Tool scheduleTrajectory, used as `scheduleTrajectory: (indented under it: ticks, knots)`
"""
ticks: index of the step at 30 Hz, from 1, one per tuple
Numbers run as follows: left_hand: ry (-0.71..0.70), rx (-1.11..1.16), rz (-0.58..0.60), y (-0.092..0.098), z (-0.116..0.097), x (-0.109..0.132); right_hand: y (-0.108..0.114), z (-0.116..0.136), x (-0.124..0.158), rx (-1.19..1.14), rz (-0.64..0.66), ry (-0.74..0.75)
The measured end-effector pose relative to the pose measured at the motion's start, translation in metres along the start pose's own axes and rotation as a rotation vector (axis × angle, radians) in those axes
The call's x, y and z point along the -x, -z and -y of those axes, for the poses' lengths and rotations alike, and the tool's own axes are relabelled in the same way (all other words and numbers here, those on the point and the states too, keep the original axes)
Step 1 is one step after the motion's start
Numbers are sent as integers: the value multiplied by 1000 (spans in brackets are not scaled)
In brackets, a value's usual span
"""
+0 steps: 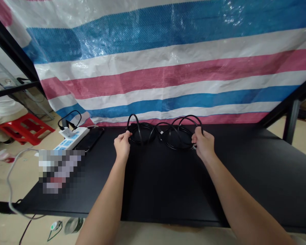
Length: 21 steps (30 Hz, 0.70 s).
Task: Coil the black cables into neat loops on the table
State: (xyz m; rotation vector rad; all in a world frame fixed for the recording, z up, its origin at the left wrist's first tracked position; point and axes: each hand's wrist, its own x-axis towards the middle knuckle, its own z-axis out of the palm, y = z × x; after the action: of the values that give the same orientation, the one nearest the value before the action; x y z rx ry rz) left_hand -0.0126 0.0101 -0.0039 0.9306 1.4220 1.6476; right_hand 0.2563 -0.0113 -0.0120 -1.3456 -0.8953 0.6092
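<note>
Two loosely coiled black cables lie side by side at the back of the black table (168,190). My left hand (122,145) pinches a strand at the near left of the left cable coil (142,141). A loop of that cable arches up above the fingers. My right hand (204,143) is closed on part of the right cable coil (177,148), with several strands rising in a bow toward it. A small light-coloured connector (161,132) shows between the coils. Another pale tip is by my right fingers. Where the strands cross, I cannot tell which cable each belongs to.
On the left stand a white power strip (75,137) with a plugged-in adapter (66,132) and a dark phone (93,139). A blurred patch covers something nearer. Striped plastic sheeting (168,78) hangs behind the table. A red stool (27,127) with a seated person is beyond.
</note>
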Motion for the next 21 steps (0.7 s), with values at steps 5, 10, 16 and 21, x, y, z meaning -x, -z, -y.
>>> scheduleTrajectory:
  ticks: [5, 10, 16, 21]
  knots:
    - [-45, -59, -63, -3, -5, 6, -1, 4, 7, 86, 27, 150]
    - [-7, -3, 46, -7, -12, 12, -4, 9, 14, 351, 16, 181]
    - [214, -11, 402, -9, -16, 20, -5, 14, 7, 19, -14, -70]
    - [246, 68, 470, -17, -14, 26, -1, 19, 6, -245, 207, -284]
